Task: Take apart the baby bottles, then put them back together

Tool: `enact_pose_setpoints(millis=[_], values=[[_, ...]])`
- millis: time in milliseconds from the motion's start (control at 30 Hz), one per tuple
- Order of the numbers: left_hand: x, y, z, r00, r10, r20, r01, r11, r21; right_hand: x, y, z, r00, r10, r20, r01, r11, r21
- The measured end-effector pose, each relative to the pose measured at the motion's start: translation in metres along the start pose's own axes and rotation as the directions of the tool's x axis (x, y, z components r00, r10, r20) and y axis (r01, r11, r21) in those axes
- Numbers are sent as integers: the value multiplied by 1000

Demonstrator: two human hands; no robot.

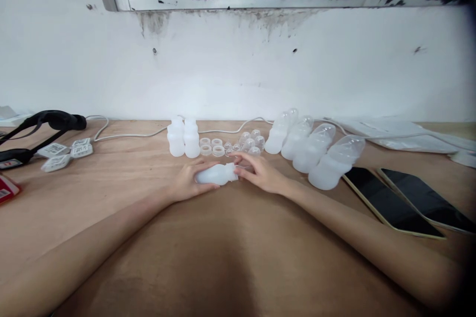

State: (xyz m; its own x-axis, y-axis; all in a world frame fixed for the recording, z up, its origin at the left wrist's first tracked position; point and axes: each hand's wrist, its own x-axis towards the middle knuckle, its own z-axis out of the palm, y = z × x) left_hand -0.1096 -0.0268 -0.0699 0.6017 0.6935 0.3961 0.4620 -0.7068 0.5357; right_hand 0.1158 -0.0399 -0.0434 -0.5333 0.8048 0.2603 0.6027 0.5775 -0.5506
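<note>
- Bottle [213, 175], milky white and tipped on its side, is held just above or on the near side of the worktop, between the two hands; I can't tell if it touches the wood.
- Left hand [185, 181] is wrapped around the bottle's body, thumb on the near side and fingers on the far side, its neck pointing at the other hand.
- Right hand [260, 173] has its fingertips at the neck end, thumb and fingers bent in close. Whether they pinch a small part or only steady the neck, I can't make out from where I stand.
- Just beyond the fingers sit four loose rings [205, 150] in a neat little square.
- Beside them are small clear pieces [228, 146], too blurred to count, and then a cluster of loose clear domes [254, 150].
- Further left, two bare bottles [191, 138] stand side by side, with no dome over either neck.
- Over to the right, four domed bottles [325, 172] make a slanting row, each with a clear cover on top.
- So I'd judge the work a bit past halfway by bottle count: four look complete, one is in hand with no dome on it, and two are untouched.
- Outward from there lie two phones [394, 203], a clear plastic bag [397, 133], a thin cable [130, 135] along the wall, white packets [55, 163] and a black strapped device [61, 120].
</note>
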Motion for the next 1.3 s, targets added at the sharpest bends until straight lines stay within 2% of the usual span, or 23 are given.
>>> enact_pose_setpoints(millis=[67,133,233,300,367,467,567,633,733,800,867,1067,1200,1300], values=[[1,-2,0,1000,-7,-8,7,1000,-25,-1,0,-5,988,-150,18,151,988,-40],[1,-3,0,1000,-7,-13,6,999,-36,-2,1,-6,970,-239,42,242,967,-76],[0,-2,1,1000,3,2,-3,1000,-27,-3,2,1,970,-240,-28,236,966,-107],[-1,1,2,1000,29,2,-29,1000,4,-4,1,8,989,-137,-58,134,989,-56],[-2,4,4,997,69,-17,-68,996,61,-4,0,16,998,38,-51,-34,996,82],[-4,6,8,991,119,-56,-109,983,149,-3,-1,24,965,255,59,-261,924,279],[-3,4,8,992,112,-51,-102,981,162,-2,-3,23,933,327,150,-356,897,262],[-1,2,7,996,76,-41,-71,992,107,-1,-4,18,953,286,100,-298,945,138],[2,-1,3,999,42,-29,-43,999,-18,-3,-5,10,998,14,-66,-23,991,-133],[3,-3,2,1000,26,-14,-26,998,-60,-4,-4,8,984,-158,-80,135,961,-242],[3,-3,1,1000,4,6,-3,999,-50,-5,-3,8,979,-196,-53,178,955,-239],[-2,4,5,997,67,-36,-64,994,94,-3,-7,15,996,51,-70,-57,995,-77],[-4,4,10,990,129,-61,-114,972,207,-2,-10,18,985,144,-97,-148,988,-33],[-4,1,11,984,166,-69,-140,948,284,-2,-10,22,977,203,-64,-199,978,64]])
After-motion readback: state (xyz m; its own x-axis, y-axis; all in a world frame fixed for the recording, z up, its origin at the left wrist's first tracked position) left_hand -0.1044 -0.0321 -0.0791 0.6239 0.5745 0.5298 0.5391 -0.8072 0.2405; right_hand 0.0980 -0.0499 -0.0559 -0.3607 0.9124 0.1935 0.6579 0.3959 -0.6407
